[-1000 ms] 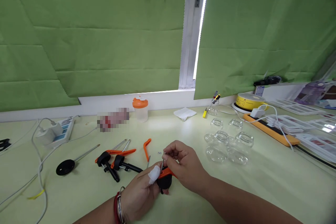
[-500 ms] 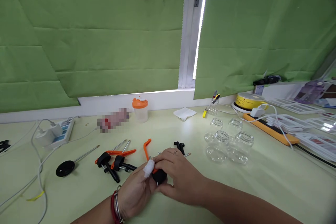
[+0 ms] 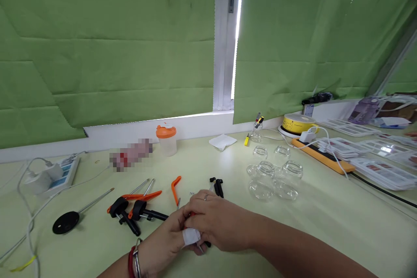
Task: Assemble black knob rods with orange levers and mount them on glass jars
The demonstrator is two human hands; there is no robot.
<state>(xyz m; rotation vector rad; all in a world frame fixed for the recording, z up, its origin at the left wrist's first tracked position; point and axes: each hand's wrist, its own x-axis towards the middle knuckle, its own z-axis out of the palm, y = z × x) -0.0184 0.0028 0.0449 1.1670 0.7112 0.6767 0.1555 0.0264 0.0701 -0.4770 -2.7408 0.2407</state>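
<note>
My left hand [image 3: 167, 243], with a white bandage on one finger and bangles at the wrist, is closed around a black and orange pump part [image 3: 192, 215] that is almost wholly hidden. My right hand [image 3: 215, 221] lies over it, fingers curled onto the same part. Just left of my hands lie two assembled black and orange pump heads [image 3: 133, 208] with metal tubes. A loose orange lever [image 3: 175, 187] and a small black part [image 3: 217, 184] lie just beyond my hands.
Several clear glass jars [image 3: 273, 176] stand to the right. A black disc on a metal rod [image 3: 67, 221] lies at the left, near a power strip with cables [image 3: 48, 173]. An orange-lidded cup [image 3: 166, 139], a tissue [image 3: 222, 141], a yellow tape roll [image 3: 296, 124] and white trays [image 3: 374, 156] sit further back.
My right hand dropped from pinching above the part to covering it. Both hands moved slightly lower and closer to me, hiding the part. The camera view shifted right.
</note>
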